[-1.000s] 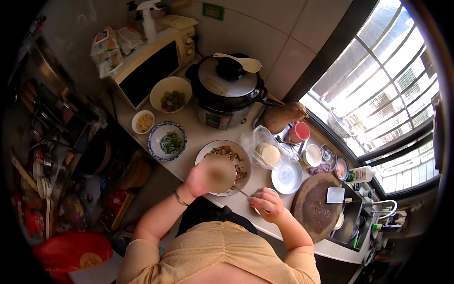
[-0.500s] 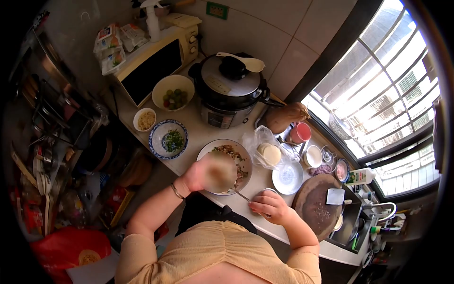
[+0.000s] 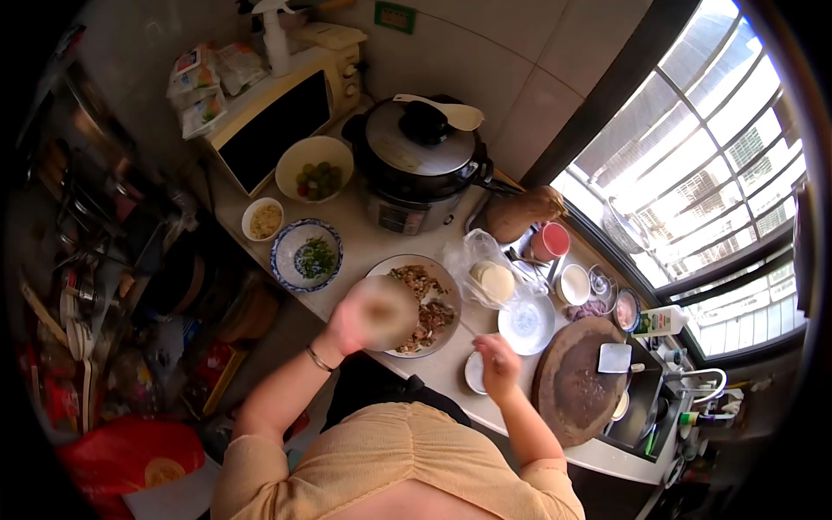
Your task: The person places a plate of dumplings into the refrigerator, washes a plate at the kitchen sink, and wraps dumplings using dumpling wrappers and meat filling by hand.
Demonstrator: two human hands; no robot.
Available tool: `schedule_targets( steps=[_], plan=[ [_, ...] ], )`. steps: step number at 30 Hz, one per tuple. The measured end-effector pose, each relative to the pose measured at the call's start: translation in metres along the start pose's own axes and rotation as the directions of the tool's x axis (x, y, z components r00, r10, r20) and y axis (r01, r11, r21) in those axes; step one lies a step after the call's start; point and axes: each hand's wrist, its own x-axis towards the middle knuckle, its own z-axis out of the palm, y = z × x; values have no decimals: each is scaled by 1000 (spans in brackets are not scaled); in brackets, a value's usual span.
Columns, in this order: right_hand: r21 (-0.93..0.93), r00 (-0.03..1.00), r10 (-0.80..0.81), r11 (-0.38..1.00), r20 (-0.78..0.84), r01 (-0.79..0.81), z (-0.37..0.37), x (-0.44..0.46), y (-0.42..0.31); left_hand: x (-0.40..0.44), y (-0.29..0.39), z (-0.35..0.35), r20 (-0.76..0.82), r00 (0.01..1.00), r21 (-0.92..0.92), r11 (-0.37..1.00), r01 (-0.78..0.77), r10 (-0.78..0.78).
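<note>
My left hand [image 3: 347,322] holds a round, pale dumpling wrapper [image 3: 400,325] with a brown patch of filling at its middle; this spot is blurred. Right under it stands a wide white bowl [image 3: 452,299] of chopped brown filling [image 3: 435,322]. My right hand [image 3: 500,368] is raised at the edge of a small white dish [image 3: 473,374], fingers loosely bent and apart, with nothing visible in them. A stack of round white wrappers [image 3: 494,282] lies in an opened plastic bag [image 3: 468,264] behind a white plate [image 3: 526,324].
A round wooden chopping board [image 3: 576,390] bears a cleaver [image 3: 614,359] beside the sink [image 3: 646,399]. A black pressure cooker [image 3: 416,165] stands at the back. To the left are a blue-rimmed bowl of chopped greens [image 3: 307,254], a small bowl [image 3: 263,220] and a bowl of green fruit [image 3: 315,170].
My right hand has let go of the metal-handled utensil and risen slightly, uncovering the small dish. My left hand has shifted a little left with the wrapper, showing more filling in the bowl.
</note>
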Motion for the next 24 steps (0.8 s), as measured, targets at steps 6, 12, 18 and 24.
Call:
schedule_targets(
  steps=[6,12,18,24],
  plan=[
    [-204,948,-206,945,243,257,46,-42,59,-2,-2,-5,-126,990,-305,952,22,-63],
    [-263,847,-264,872,461,414,45,-53,75,-5,-2,22,-151,985,-358,934,23,-82],
    [-232,812,-230,885,537,404,40,-54,73,-2,-2,45,-105,989,-356,933,60,-103],
    [-423,951,-202,860,234,287,16,-26,44,-1,4,58,-73,982,-301,943,144,-173]
  ],
)
